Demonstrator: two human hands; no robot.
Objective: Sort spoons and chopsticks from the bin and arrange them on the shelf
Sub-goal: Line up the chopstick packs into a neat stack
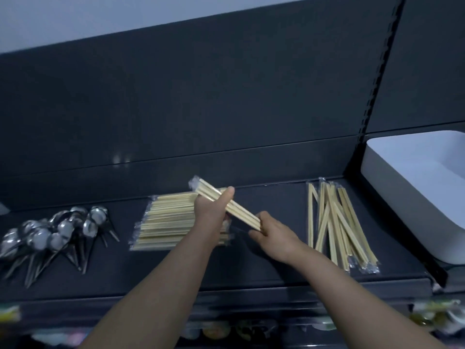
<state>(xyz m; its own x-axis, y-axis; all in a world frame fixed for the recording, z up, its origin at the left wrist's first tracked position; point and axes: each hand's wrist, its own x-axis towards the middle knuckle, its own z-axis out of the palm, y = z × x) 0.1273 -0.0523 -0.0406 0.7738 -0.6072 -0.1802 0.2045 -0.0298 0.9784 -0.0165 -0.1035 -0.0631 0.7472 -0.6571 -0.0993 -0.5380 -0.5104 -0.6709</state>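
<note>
Fingers (227,193) of two hands (212,212) grip one chopstick bundle (242,214).

White rectangular plastic bin (402,197) at rt: cut by rt edge, part of inside out of frame; heap of shiny metal spoons (50,235) at lt: blurred, outer ones cut by lt edge, count can't be told; flat stack of clear-wrapped pale wooden chopsticks (166,222): rt end hidden behind left hand (211,212); right hand (274,235): fingertips partly hidden under near end of held clear-wrapped chopstick bundle (241,211); both forearms cut by bottom edge; colourful packets (432,316) on lower shelf: too blurred to identify.
</note>
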